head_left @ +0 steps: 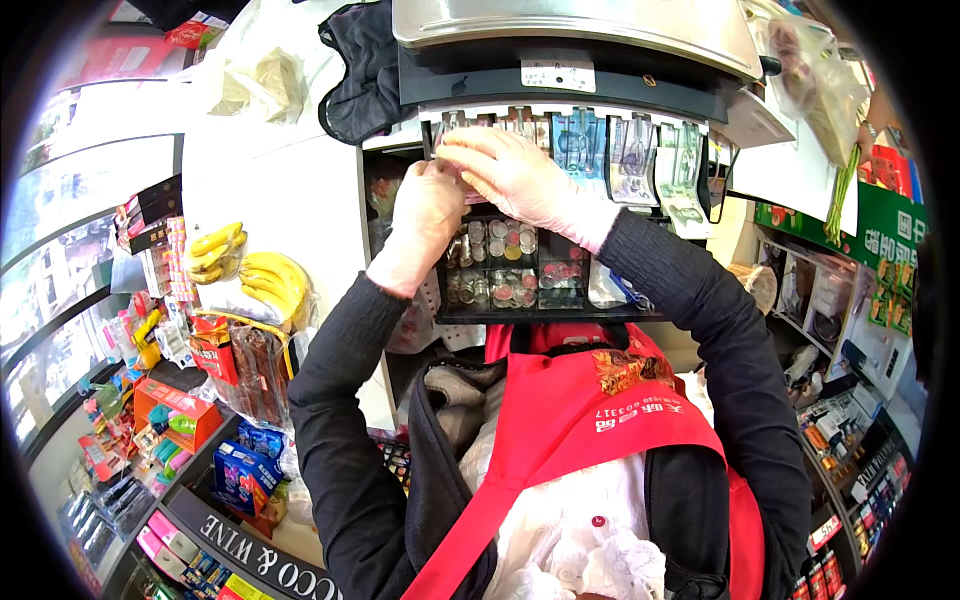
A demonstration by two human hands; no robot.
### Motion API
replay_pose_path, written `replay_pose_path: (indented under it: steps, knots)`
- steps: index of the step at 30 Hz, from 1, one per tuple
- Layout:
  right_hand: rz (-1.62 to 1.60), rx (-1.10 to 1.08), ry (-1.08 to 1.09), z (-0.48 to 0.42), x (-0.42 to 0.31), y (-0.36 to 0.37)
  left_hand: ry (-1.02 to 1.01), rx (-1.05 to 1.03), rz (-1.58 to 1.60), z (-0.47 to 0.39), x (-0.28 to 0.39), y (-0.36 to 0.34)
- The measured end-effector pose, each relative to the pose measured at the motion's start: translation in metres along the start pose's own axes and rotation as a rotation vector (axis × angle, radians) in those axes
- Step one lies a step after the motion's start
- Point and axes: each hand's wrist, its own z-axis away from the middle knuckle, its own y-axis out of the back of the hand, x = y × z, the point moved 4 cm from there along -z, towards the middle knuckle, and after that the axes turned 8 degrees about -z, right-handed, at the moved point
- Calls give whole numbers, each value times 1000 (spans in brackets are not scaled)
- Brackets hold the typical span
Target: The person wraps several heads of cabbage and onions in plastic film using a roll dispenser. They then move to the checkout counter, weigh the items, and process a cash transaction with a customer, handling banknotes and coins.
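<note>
An open cash drawer [442, 311] lies in front of me, below a metal-topped unit [577, 22]. My left hand [431, 214] is curled over its leftmost note slots. My right hand [514, 172] reaches across from the right, its fingertips touching or close to my left fingers. A strip of reddish paper, possibly a banknote, shows beneath the hands; whether either hand grips it is hidden. Blue banknotes [581, 154], purple banknotes [630, 157] and green banknotes [681, 180] lie under clips to the right. Nearer me, coins [512, 238] fill several small compartments.
Bagged bananas [274, 285] rest on the white counter [300, 187] at left, near packaged goods [251, 367]. A dark cloth garment [364, 75] lies beside the unit. At right, another person's hand [866, 139] is near a plastic bag [814, 90] with green stalks.
</note>
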Motion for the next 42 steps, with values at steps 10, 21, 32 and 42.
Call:
replay_pose_path:
  steps: [10, 21, 32, 42]
  knots:
    - [204, -46, -191, 37, 19, 6, 180, 226, 415, 59, -14, 48]
    - [108, -151, -451, 84, -4, 15, 164, 520, 869, 29, 21, 48]
    - [442, -367, -405, 76, 13, -3, 566, 586, 1536, 29, -22, 14]
    - [-483, -236, -613, 58, -23, 49, 300, 742, 463, 16, -19, 62]
